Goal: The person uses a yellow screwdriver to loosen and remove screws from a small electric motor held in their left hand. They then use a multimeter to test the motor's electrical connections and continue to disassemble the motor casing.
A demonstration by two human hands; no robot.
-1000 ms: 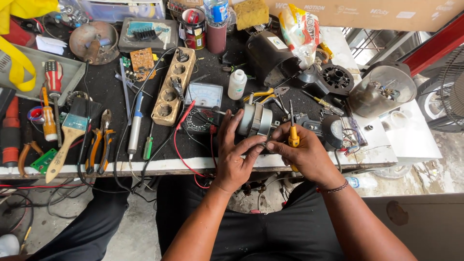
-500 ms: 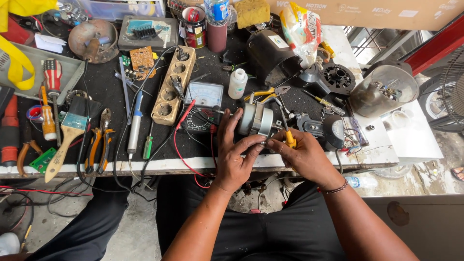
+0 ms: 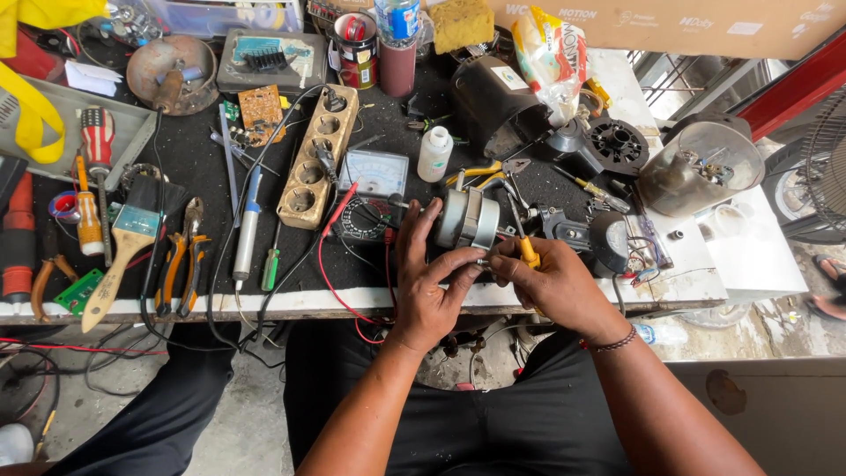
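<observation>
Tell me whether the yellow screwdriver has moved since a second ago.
Yes. The yellow screwdriver has shifted slightly left, toward the white bottle, closer against the motor.

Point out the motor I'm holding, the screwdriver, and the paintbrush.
motor point(image 3: 467, 219), head view, on its round metal casing.
screwdriver point(image 3: 527, 254), head view, on its yellow handle in the right hand.
paintbrush point(image 3: 132, 231), head view, on the metal band below the bristles.
</observation>
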